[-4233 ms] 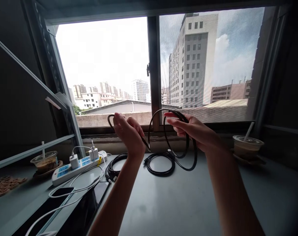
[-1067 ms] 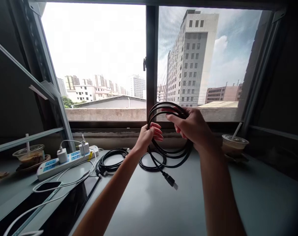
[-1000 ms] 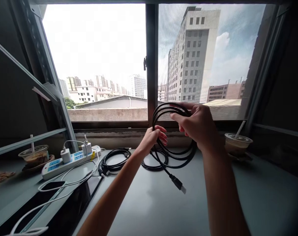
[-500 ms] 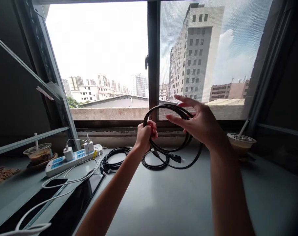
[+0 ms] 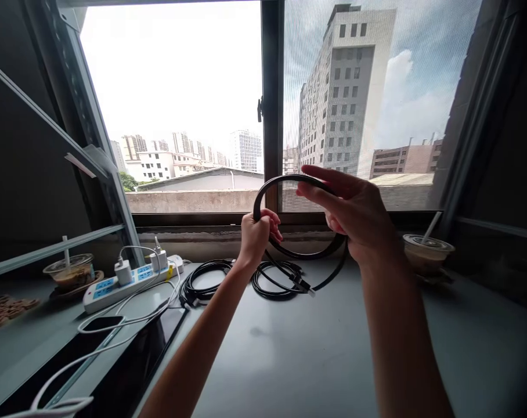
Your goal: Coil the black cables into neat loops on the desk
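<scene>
A looped black cable (image 5: 267, 187) is held up in front of the window, above the desk. My left hand (image 5: 258, 233) is closed around the left side of the loops. On the right side, my right hand (image 5: 350, 209) grips the loops, its thumb and fingers along the upper right of the coil; part of the cable is hidden behind it. A dark plug (image 5: 302, 283) with a pale tip dangles from the cable below the loops. Behind it, a coiled black cable (image 5: 270, 295) lies on the desk, with another coiled black cable (image 5: 205, 266) to its left.
A white power strip (image 5: 133, 278) with chargers and white cords stands at the left, beside a drink cup (image 5: 69, 270). Another drink cup (image 5: 426, 251) stands at the right. A dark flat panel (image 5: 130, 360) lies at the front left of the desk (image 5: 289, 360).
My right hand has closed in on the cable, its thumb and fingers coming together. The loops have drawn into a tighter bundle, and the dangling plug has swung left and down.
</scene>
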The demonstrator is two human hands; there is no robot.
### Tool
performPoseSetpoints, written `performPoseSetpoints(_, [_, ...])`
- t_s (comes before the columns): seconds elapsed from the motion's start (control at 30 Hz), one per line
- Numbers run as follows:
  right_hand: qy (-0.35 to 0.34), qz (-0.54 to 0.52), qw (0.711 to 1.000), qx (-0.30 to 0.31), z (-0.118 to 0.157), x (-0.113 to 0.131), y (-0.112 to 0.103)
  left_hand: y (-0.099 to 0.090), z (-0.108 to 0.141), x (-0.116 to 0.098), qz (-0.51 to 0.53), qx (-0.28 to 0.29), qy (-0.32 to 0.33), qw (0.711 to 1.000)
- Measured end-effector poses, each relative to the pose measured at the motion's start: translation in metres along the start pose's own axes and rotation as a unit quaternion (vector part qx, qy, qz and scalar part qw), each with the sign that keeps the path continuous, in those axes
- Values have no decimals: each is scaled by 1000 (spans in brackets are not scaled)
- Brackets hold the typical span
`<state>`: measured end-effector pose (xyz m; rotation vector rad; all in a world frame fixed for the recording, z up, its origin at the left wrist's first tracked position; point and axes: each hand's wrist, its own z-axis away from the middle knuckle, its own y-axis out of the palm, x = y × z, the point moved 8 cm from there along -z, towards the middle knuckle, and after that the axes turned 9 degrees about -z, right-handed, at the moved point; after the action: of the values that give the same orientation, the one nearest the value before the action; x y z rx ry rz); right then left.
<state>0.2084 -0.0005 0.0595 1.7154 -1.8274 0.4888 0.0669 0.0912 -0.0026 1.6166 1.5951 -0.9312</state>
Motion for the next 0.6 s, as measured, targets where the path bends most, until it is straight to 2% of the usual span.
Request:
performPoseSetpoints(0.1, [-39,-9,998,-39,2,9,-4,18,7,16,-73,99,-81,989])
performPoseSetpoints(0.23, [-80,-6,991,-103,7,17,-9,47,27,34,-80,251,-166,950])
performPoseSetpoints(0.33, [-105,2,990,-94,9,21,-4,66,45,33,-55,406,-176,895])
performPoseSetpoints(0.43, [-101,-16,990,-95,10,21,-3,73,64,28,-44,548,-178,816])
performPoseSetpoints(0.47, [-93,-28,990,-102,10,21,-4,72,66,29,-44,564,-194,802])
performPoseSetpoints(0.5, [-84,-40,990,-107,10,20,-5,70,66,32,-46,561,-214,799])
performPoseSetpoints(0.53, [-76,-51,990,-109,10,19,-5,68,63,35,-41,543,-230,807])
performPoseSetpoints(0.6, [-65,-74,989,-110,8,18,-5,65,50,36,0,470,-228,853])
